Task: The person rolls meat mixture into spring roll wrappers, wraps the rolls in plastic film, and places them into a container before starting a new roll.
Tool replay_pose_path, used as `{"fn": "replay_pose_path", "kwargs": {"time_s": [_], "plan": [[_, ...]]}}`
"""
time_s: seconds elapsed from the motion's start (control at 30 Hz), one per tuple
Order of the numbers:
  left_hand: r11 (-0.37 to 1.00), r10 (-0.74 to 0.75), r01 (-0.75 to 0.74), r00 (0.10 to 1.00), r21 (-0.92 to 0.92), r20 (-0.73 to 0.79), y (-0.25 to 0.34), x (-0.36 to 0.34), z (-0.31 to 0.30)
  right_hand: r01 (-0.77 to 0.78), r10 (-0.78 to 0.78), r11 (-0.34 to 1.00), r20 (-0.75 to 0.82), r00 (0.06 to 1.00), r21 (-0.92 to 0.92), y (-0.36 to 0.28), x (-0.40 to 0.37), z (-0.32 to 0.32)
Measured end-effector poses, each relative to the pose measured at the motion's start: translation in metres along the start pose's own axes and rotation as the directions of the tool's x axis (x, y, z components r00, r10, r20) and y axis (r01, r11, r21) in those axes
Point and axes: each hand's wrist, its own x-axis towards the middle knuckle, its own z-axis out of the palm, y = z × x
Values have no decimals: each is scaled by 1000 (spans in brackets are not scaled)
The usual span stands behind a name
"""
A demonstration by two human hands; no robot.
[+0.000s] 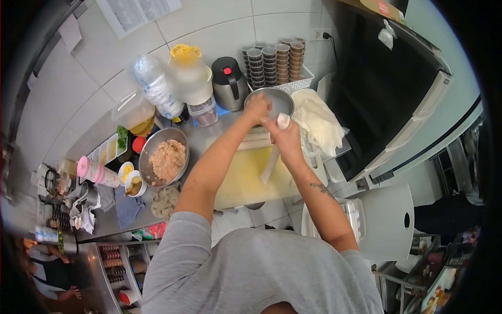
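Observation:
A long pale roll point(270, 163) stands out from my right hand point(285, 137), whose fingers are wrapped round its upper part over the yellow cutting board point(235, 183). My left hand point(258, 109) is at the near rim of a metal bowl point(277, 99), its fingers bent downward; what they hold, if anything, is hidden. More pale rolls point(253, 141) lie at the board's back edge, just below my left hand. To the left, a steel bowl point(184, 144) holds pinkish minced filling point(167, 159). Pale sheets point(316, 118) are heaped to the right of the metal bowl.
A steel thermos point(229, 86) and stacked lidded cups point(269, 65) stand at the back wall. Small white bowls point(137, 187), a blue cloth point(128, 209) and a pink cup point(97, 171) are at left. A black-fronted appliance point(381, 94) rises at right. Another person point(49, 269) is at lower left.

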Motion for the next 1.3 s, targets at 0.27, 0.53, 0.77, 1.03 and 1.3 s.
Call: {"fn": "replay_pose_path", "kwargs": {"time_s": [0.27, 0.53, 0.77, 1.03, 1.3], "plan": [[886, 39, -238, 894, -399, -447, 79, -79, -119, 0, -2, 999, 44, 999, 42, 4, 19, 18], [970, 238, -183, 848, 159, -474, 97, -150, -122, 120, -133, 989, 166, 977, 84, 22, 6, 48], [939, 11, -182, 864, -291, -504, 94, -169, -147, 4, -17, 999, 297, 955, 44, -12, -16, 39], [866, 67, -253, 913, -432, -402, 112, -184, -139, -38, -55, 972, 378, 924, 233, -17, -39, 29], [910, 341, -382, 912, -164, -229, 120, -180, -172, -157, 133, 988, 478, 868, 11, -32, -59, 20]]}}
